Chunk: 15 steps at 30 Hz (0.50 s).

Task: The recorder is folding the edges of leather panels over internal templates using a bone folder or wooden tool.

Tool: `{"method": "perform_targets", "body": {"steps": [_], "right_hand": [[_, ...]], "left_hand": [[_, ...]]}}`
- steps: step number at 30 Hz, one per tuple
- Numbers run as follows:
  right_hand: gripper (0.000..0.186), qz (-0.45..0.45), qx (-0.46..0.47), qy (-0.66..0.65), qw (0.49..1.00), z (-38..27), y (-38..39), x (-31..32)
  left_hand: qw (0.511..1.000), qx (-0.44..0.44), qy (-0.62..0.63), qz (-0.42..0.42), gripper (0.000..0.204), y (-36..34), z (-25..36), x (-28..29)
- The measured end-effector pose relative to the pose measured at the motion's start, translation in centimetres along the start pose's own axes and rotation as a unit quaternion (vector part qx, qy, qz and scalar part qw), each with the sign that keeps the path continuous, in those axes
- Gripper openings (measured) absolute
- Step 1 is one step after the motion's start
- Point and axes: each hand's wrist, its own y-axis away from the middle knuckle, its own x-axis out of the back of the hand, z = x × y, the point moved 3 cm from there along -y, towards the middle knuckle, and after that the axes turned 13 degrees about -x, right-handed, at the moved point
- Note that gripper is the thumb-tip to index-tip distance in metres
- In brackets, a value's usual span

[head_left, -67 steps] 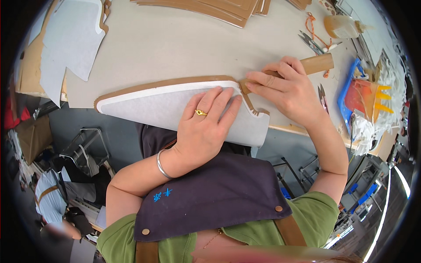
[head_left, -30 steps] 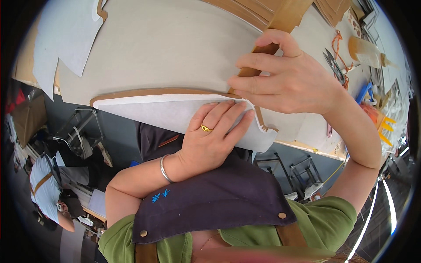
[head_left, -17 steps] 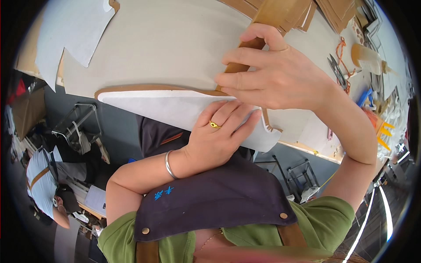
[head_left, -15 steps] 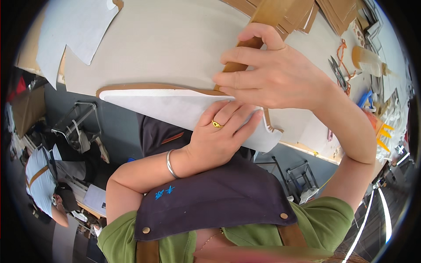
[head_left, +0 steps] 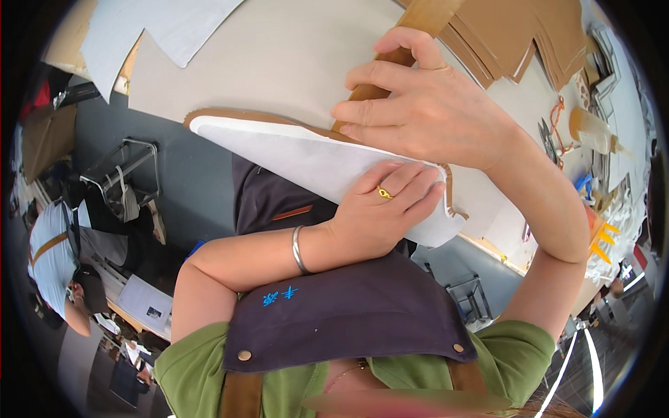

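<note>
A white-faced panel with a brown toothed border lies along the near edge of the table, partly overhanging it. My left hand, wearing a gold ring, rests on its right part with fingers laid flat, holding nothing. Just beyond, my right hand has its fingers wrapped round a flat amber-brown bar. The bar slants from the upper right down to the panel's brown far border. Where its lower end meets the panel is partly hidden by my right fingers.
Brown sheets are stacked at the far right, white cut pieces at the far left. Scissors, a squeeze bottle and an orange clamp lie rightward. A metal-framed stool and another person are at left.
The view has shifted, so the table and panel sit differently in the picture. My left hand stays on the panel and my right hand keeps its grip on the bar.
</note>
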Motion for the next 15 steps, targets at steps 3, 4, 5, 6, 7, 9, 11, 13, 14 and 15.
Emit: {"method": "perform_targets", "body": {"steps": [3,4,5,6,7,9,11,13,14,15], "right_hand": [[0.018,-0.055,0.010,0.020,0.998,-0.1,-0.8,0.4],[0.018,-0.052,0.015,0.020,0.998,-0.2,-0.9,0.6],[0.018,-0.064,0.004,0.020,0.998,-0.3,-0.7,0.6],[0.018,-0.076,-0.010,0.022,0.997,-0.1,-0.6,0.5],[0.018,-0.073,-0.009,0.022,0.997,-0.3,-0.4,0.3],[0.011,-0.023,-0.039,0.005,0.999,-0.3,0.0,0.4],[0.012,-0.031,-0.058,0.003,0.998,-0.3,0.6,0.7],[0.014,-0.042,-0.072,-0.001,0.997,-0.6,1.2,1.3],[0.017,-0.054,-0.095,0.006,0.994,-0.8,1.8,1.7],[0.019,-0.067,-0.118,0.014,0.991,-0.9,2.5,2.1]], "left_hand": [[1.000,-0.002,0.015,0.016,0.037,0.2,-0.4,0.2],[0.998,-0.025,0.061,0.020,0.036,0.6,-0.7,0.6],[0.993,-0.048,0.107,0.024,0.036,1.0,-0.9,1.2],[0.995,-0.024,0.088,0.038,0.035,1.9,-1.4,2.5],[0.996,0.001,0.069,0.049,0.036,3.1,-1.8,4.2],[0.985,0.144,-0.095,0.013,0.038,4.9,-3.5,6.9],[0.986,0.135,-0.093,0.015,0.038,5.5,-4.4,7.4],[0.987,0.133,-0.092,0.020,0.038,5.5,-4.7,7.3],[0.990,0.110,-0.092,0.014,0.040,5.2,-4.6,6.8],[0.992,0.088,-0.091,0.008,0.041,4.8,-4.3,6.4]]}}
